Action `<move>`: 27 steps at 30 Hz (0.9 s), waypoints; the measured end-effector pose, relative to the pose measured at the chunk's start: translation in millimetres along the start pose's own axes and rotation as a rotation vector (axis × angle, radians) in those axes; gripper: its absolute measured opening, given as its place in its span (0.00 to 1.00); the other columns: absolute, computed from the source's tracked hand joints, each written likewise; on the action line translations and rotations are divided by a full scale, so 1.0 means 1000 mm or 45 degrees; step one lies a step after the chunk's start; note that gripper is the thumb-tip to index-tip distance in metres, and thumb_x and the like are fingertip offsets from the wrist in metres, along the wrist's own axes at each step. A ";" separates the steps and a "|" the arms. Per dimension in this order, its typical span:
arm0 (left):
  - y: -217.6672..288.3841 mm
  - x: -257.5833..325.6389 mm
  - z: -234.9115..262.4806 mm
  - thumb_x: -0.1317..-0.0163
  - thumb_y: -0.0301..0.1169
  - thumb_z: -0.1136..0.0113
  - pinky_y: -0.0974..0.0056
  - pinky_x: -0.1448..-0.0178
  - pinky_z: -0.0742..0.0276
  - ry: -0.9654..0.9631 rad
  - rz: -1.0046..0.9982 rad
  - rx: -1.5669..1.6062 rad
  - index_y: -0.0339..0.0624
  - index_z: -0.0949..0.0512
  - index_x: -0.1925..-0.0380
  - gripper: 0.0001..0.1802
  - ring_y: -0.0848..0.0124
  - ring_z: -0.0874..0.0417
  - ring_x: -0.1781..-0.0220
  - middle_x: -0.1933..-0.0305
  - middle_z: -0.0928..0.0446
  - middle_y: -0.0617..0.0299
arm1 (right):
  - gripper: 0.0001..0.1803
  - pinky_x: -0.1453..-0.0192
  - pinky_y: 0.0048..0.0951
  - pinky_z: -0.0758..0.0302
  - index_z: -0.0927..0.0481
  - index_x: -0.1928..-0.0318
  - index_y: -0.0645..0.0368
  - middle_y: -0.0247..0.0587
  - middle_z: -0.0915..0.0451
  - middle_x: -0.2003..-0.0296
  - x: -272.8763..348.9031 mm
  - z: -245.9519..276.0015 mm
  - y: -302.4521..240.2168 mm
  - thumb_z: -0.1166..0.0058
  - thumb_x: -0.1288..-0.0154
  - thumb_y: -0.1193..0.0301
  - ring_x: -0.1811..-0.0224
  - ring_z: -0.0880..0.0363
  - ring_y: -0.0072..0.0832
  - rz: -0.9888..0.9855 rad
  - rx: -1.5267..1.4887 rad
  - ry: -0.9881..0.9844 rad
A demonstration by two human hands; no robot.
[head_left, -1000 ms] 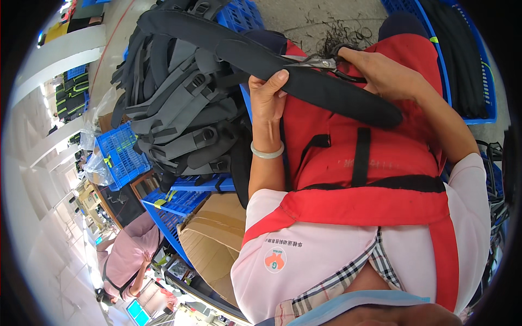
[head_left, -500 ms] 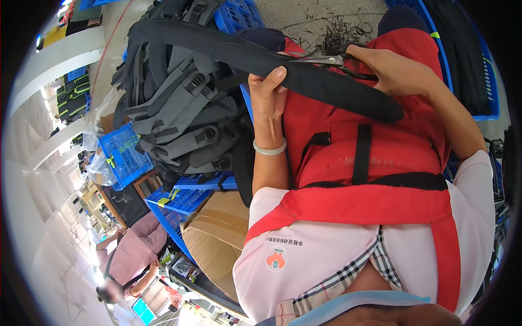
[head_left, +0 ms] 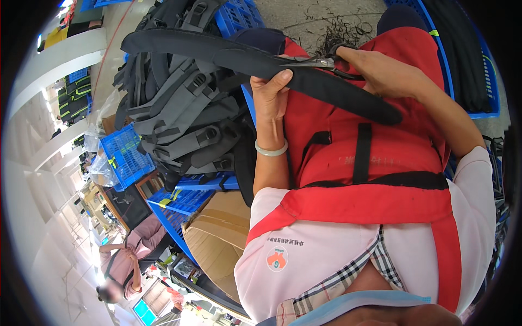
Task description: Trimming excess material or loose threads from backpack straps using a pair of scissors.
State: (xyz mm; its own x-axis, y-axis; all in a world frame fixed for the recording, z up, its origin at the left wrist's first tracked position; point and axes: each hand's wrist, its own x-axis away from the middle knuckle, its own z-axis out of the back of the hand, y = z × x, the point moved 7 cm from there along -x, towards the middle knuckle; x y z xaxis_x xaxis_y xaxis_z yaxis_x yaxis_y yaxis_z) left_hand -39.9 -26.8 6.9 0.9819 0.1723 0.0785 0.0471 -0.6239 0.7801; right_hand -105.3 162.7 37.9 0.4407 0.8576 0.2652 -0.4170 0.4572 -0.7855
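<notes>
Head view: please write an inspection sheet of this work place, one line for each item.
Surface: no table seen; the work lies over the person's lap, on a red apron.
Job's things: a long black padded strap; small scissors at its edge.
Clutter: a heap of grey and black straps on blue crates; a cardboard box; thread scraps on the floor.
Grippers: left hand holds the strap; right hand holds the scissors.
Cables: nothing seen.
Surroundings: another person sits at lower left.
</notes>
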 end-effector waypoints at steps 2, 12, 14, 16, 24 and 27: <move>-0.002 0.000 -0.003 0.47 0.18 0.34 0.77 0.72 0.31 0.010 -0.011 -0.032 0.35 0.20 0.58 0.15 0.76 0.22 0.70 0.62 0.18 0.58 | 0.33 0.56 0.50 0.29 0.38 0.44 0.63 0.61 0.24 0.61 -0.002 -0.003 0.007 0.37 0.48 0.72 0.55 0.25 0.58 0.047 0.087 0.033; -0.002 -0.001 0.004 0.43 0.23 0.35 0.71 0.68 0.25 -0.099 0.033 0.018 0.37 0.21 0.57 0.13 0.72 0.20 0.66 0.60 0.19 0.58 | 0.21 0.61 0.50 0.29 0.34 0.54 0.60 0.57 0.22 0.70 -0.009 -0.008 0.014 0.39 0.45 0.71 0.62 0.23 0.56 0.031 0.150 0.163; 0.000 -0.004 0.003 0.43 0.24 0.36 0.67 0.62 0.23 0.000 0.009 0.098 0.38 0.21 0.57 0.12 0.70 0.19 0.63 0.59 0.20 0.57 | 0.21 0.61 0.50 0.29 0.34 0.54 0.60 0.57 0.22 0.69 -0.012 -0.012 0.026 0.40 0.45 0.71 0.62 0.23 0.56 0.043 0.176 0.210; 0.003 -0.004 0.008 0.42 0.25 0.36 0.63 0.55 0.20 0.107 -0.020 0.171 0.38 0.21 0.57 0.12 0.67 0.19 0.59 0.57 0.20 0.56 | 0.21 0.61 0.50 0.29 0.34 0.54 0.59 0.57 0.22 0.69 -0.012 -0.017 0.031 0.40 0.44 0.70 0.63 0.23 0.56 0.067 0.196 0.251; -0.005 -0.004 0.013 0.45 0.22 0.34 0.56 0.42 0.24 0.031 -0.065 0.068 0.40 0.19 0.59 0.12 0.63 0.19 0.52 0.55 0.20 0.58 | 0.26 0.59 0.49 0.28 0.37 0.48 0.58 0.60 0.23 0.63 -0.022 -0.026 0.029 0.41 0.46 0.71 0.57 0.24 0.57 0.013 0.040 0.211; -0.005 -0.003 0.011 0.46 0.22 0.33 0.56 0.40 0.24 0.038 -0.063 0.102 0.41 0.19 0.59 0.13 0.63 0.19 0.51 0.55 0.19 0.59 | 0.26 0.56 0.48 0.27 0.37 0.47 0.59 0.59 0.24 0.59 -0.027 -0.026 0.029 0.42 0.46 0.72 0.53 0.24 0.55 0.106 0.144 0.266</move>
State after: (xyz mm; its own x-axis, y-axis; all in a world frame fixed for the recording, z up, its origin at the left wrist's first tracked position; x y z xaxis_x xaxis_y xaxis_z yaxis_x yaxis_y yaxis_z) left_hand -41.4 -32.4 -3.8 0.9721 0.2267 0.0605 0.1113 -0.6726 0.7316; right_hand -108.3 146.6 -6.5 0.5510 0.8314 0.0720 -0.5399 0.4209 -0.7290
